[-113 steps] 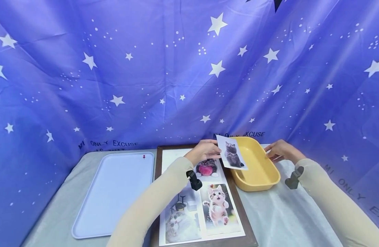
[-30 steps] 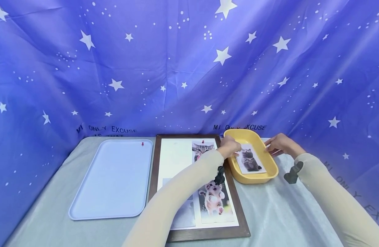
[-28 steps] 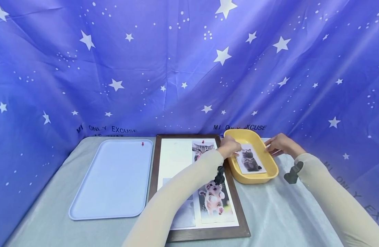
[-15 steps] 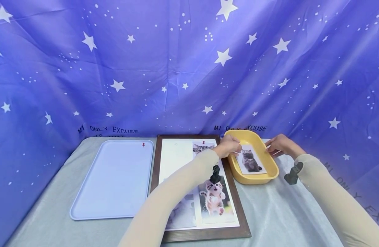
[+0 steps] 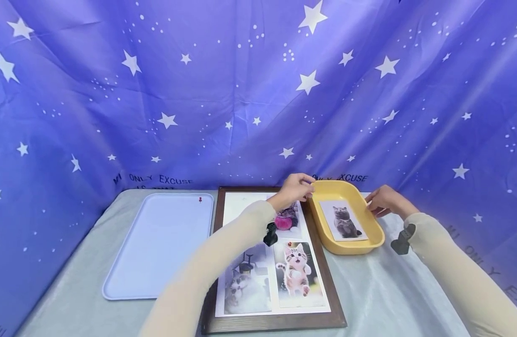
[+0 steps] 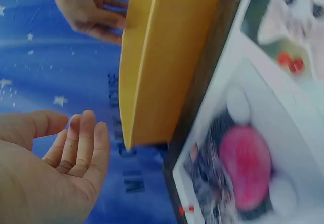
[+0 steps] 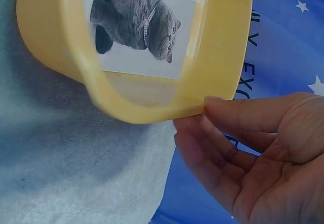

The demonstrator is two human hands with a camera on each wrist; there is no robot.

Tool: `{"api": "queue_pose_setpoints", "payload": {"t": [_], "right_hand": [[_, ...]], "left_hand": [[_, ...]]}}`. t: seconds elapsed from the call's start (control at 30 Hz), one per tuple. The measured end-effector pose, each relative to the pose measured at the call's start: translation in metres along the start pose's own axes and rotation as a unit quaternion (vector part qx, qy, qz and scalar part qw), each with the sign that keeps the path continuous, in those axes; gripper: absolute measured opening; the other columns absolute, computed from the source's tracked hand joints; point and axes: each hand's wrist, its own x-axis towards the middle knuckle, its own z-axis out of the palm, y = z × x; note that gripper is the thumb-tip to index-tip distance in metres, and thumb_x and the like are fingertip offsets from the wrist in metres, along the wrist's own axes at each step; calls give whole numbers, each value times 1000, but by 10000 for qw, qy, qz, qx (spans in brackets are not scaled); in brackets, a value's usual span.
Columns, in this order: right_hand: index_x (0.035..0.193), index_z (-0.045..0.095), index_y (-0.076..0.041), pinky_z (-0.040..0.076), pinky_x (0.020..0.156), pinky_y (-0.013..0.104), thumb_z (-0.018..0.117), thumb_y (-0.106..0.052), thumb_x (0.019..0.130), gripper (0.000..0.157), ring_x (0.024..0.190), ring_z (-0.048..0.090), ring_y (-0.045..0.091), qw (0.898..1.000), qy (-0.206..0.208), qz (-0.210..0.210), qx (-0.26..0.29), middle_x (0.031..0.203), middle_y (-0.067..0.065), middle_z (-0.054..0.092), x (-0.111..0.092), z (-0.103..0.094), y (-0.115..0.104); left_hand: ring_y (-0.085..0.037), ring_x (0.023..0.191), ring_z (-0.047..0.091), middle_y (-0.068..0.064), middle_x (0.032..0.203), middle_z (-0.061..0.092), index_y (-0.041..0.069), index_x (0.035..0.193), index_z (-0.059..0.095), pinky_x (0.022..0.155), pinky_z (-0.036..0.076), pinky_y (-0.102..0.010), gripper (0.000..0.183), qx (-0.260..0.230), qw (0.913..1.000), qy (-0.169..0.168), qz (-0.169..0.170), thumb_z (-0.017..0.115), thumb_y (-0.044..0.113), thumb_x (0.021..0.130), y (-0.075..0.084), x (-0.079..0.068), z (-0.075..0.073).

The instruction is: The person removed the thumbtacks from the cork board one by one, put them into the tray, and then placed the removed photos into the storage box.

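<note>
My left hand (image 5: 295,188) hovers over the framed board's upper right corner, beside the yellow basin (image 5: 374,236). In the left wrist view its fingers (image 6: 87,138) are loosely bent, hold nothing, and stand apart from the basin wall. My right hand (image 7: 273,153) pinches the basin's rim between thumb and fingers. Inside the basin lies a photo of a grey cat (image 5: 345,221), flat on the bottom. The brown-framed white board (image 5: 275,323) bears several cat photos, among them a kitten photo (image 5: 298,276) with a red pin (image 5: 289,244) at its top.
A pale blue tray (image 5: 157,248) lies left of the board, with one red pushpin (image 5: 200,200) near its upper right corner. A grey cloth (image 5: 389,295) covers the table. Behind hangs a blue curtain (image 5: 241,70) with white stars.
My left hand lowered the grey cat photo into the basin, let it go and drew back left, out over the board. The right hand stays at the basin's rim.
</note>
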Motion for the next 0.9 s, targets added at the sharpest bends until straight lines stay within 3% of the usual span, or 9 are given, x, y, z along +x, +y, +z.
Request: {"api": "queue_pose_setpoints", "payload": {"t": [0.2, 0.3, 0.37, 0.47, 0.57, 0.7, 0.8, 0.9], "right_hand": [[128, 51, 22, 62, 74, 43, 67, -5, 88, 51, 69, 66, 14, 9982, 156, -79, -575, 73, 2, 69, 4, 0, -7], [133, 49, 20, 61, 72, 41, 67, -13, 90, 57, 76, 66, 24, 9927, 638, -248, -992, 88, 21, 70, 5, 1, -16], [135, 50, 16, 60, 83, 50, 65, -19, 92, 57, 91, 67, 40, 9849, 1010, -403, -1348, 111, 34, 66, 5, 4, -26], [139, 52, 10, 54, 90, 59, 62, -24, 95, 56, 110, 61, 52, 9695, 1533, -927, -1672, 132, 38, 57, 3, 13, -44], [139, 54, 9, 51, 94, 62, 63, -21, 98, 52, 111, 61, 51, 9488, 1841, -1875, -1752, 127, 35, 62, 3, 29, -64], [146, 49, 4, 46, 105, 63, 67, -23, 98, 58, 124, 57, 49, 9214, 1591, -2946, -1974, 141, 31, 55, 2, 54, -90], [155, 40, -5, 38, 113, 66, 67, -33, 98, 69, 140, 44, 49, 9073, 1146, -3235, -2429, 157, 25, 41, -2, 72, -105], [158, 36, -13, 39, 113, 65, 66, -43, 98, 74, 143, 41, 47, 8850, 799, -3433, -3042, 162, 21, 34, -9, 90, -115]], "left_hand": [[-42, 102, 71, -27, 114, 72, -3, 129, 62, 72, 63, -32, 34, 531, 9974, 96, 487, 62, -1, 95, -8, -4, -36], [-39, 98, 73, -26, 112, 73, -4, 130, 62, 70, 62, -30, 35, 850, 9936, 185, 724, 62, 0, 95, -13, -5, -51], [-36, 94, 74, -24, 109, 74, -3, 129, 63, 69, 61, -28, 34, 1126, 9896, 264, 851, 62, 0, 94, -16, -6, -60], [-35, 92, 74, -23, 107, 75, -1, 128, 64, 62, 55, -21, 34, 1455, 9844, 340, 931, 63, 2, 94, -22, -6, -72], [-39, 95, 73, -24, 108, 74, -1, 129, 63, 61, 53, -19, 34, 1582, 9831, 349, 850, 63, 3, 95, -28, -5, -82], [-43, 97, 71, -27, 109, 72, -4, 130, 61, 63, 55, -22, 35, 1560, 9845, 361, 720, 62, 1, 95, -36, -5, -94], [-45, 96, 70, -28, 108, 71, -6, 129, 61, 69, 58, -28, 35, 1647, 9838, 308, 644, 62, 1, 95, -40, -5, -100], [-43, 96, 71, -25, 105, 72, -6, 129, 61, 74, 60, -30, 35, 1837, 9812, 139, 568, 63, 3, 96, -42, -5, -102]]}}
